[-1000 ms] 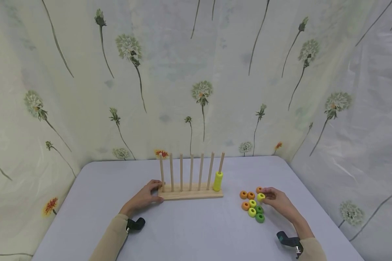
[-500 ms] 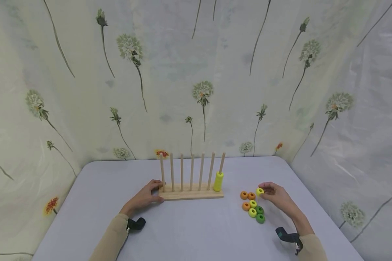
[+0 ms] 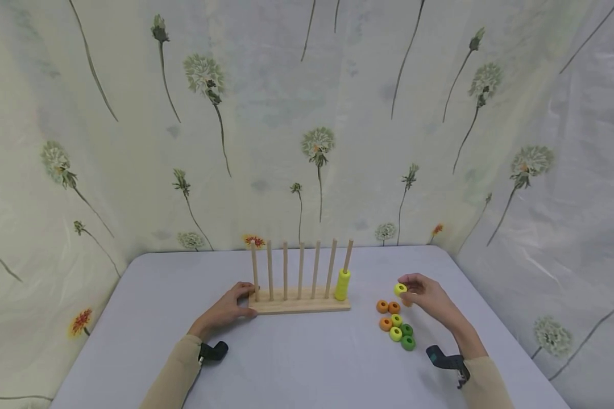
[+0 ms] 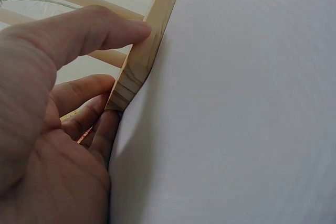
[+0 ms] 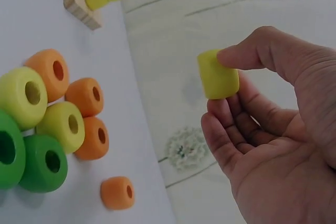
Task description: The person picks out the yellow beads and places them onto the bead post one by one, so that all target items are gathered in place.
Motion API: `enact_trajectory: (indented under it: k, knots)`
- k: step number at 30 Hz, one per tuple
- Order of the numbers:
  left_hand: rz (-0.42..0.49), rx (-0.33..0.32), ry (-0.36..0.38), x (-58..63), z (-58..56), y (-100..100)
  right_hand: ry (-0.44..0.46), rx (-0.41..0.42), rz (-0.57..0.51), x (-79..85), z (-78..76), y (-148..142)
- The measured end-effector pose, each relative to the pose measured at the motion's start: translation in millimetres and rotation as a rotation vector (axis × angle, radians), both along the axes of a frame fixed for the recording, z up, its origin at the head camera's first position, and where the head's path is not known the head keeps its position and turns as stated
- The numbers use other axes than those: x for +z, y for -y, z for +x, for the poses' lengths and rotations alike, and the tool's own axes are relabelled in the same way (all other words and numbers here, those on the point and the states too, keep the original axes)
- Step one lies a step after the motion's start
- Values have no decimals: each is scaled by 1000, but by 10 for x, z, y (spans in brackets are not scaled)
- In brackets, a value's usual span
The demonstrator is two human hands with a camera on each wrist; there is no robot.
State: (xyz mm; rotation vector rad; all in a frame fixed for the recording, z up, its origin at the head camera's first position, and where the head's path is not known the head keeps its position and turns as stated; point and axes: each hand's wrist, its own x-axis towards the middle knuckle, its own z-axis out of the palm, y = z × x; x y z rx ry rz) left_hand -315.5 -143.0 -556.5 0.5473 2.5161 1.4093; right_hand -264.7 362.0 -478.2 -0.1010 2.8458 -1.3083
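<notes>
A wooden peg rack point(image 3: 302, 307) with a row of upright pegs stands mid-table. Its rightmost peg carries a stack of yellow beads point(image 3: 341, 285); the other pegs are bare. My left hand point(image 3: 228, 308) grips the rack's left end, thumb on the front edge and fingers behind, as the left wrist view shows at the wooden base point(image 4: 142, 61). Above the table at right, my right hand point(image 3: 431, 298) pinches a yellow bead point(image 5: 218, 74) between thumb and fingers. Below it lie loose orange beads point(image 3: 382, 307), yellow beads point(image 3: 396, 321) and green beads point(image 3: 408, 342).
One orange bead point(image 5: 117, 192) lies apart from the cluster, partly behind my right hand in the head view. A white cloth covers the table point(image 3: 297, 363). Behind it hangs a curtain point(image 3: 266, 142) printed with dandelions.
My right hand has lifted the yellow bead off the table and carried it up and slightly left. My left hand has kept its hold on the rack.
</notes>
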Motion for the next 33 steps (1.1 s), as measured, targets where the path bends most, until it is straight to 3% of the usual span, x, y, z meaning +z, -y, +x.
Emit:
enact_trajectory:
  k: [33]
  knots:
    - [12, 0, 3, 25, 18, -6, -98, 127, 14, 881, -326, 553]
